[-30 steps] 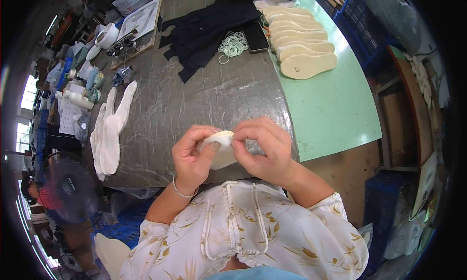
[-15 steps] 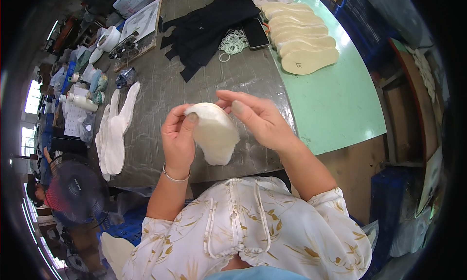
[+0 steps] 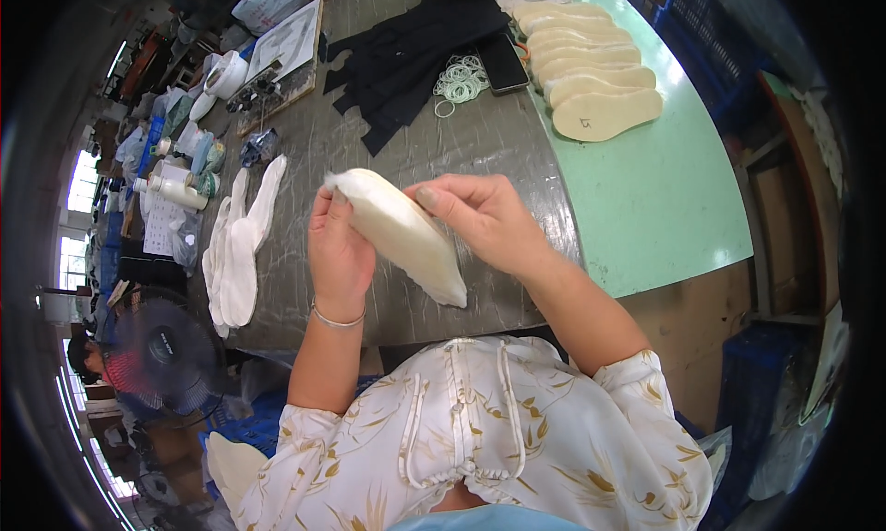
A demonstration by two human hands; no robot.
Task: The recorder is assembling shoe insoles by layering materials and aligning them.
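Observation:
A cream insole (image 3: 406, 231) with a fluffy, fleecy face is held up over the table, tilted, its far end raised towards the left. My left hand (image 3: 340, 240) is closed on its left edge near the far end, thumb on the fleecy face. My right hand (image 3: 484, 217) is closed at its upper right edge, thumb and curled fingers pinching there; the insole partly hides those fingertips. To the left lie several white, sole-shaped pieces (image 3: 242, 263). A row of overlapping cream insoles (image 3: 609, 114) lies at the far right, the nearest one with a mark.
A dark, film-covered table (image 3: 480, 143) meets a green board (image 3: 664, 203) on the right. Beyond my hands lie black cloth (image 3: 406, 60), pale rubber bands (image 3: 461, 79) and a phone (image 3: 503, 65). Bottles (image 3: 180, 192) and a fan (image 3: 164, 346) stand at left.
The insole has turned, its near end swinging right and its far end left. My right hand has closed in on its edge. The whole view has shifted slightly.

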